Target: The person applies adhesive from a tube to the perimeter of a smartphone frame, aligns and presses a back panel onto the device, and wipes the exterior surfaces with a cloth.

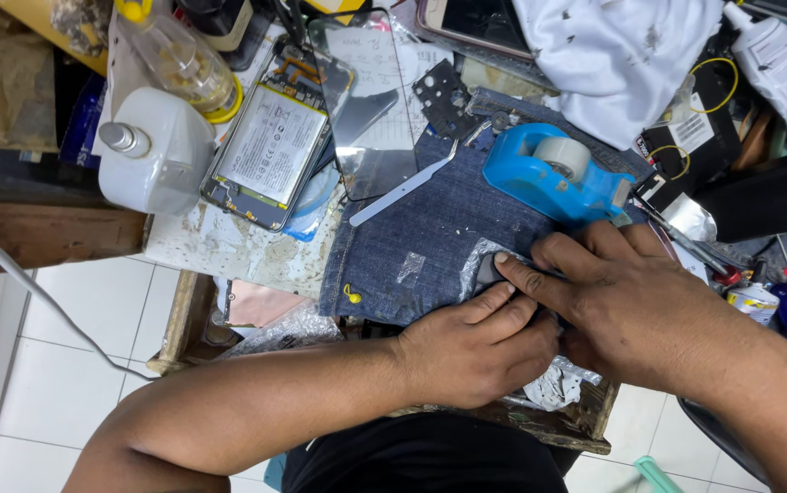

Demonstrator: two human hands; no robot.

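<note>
Cluttered wooden workbench (183, 239) over white tiled floor (56, 365), denim cloth (430, 228) topmost.

White rectangular battery label (272, 144) at eleven o'clock; dark phone screen (471, 20) at twelve; white-labelled bottle (784, 64) at one.
</note>
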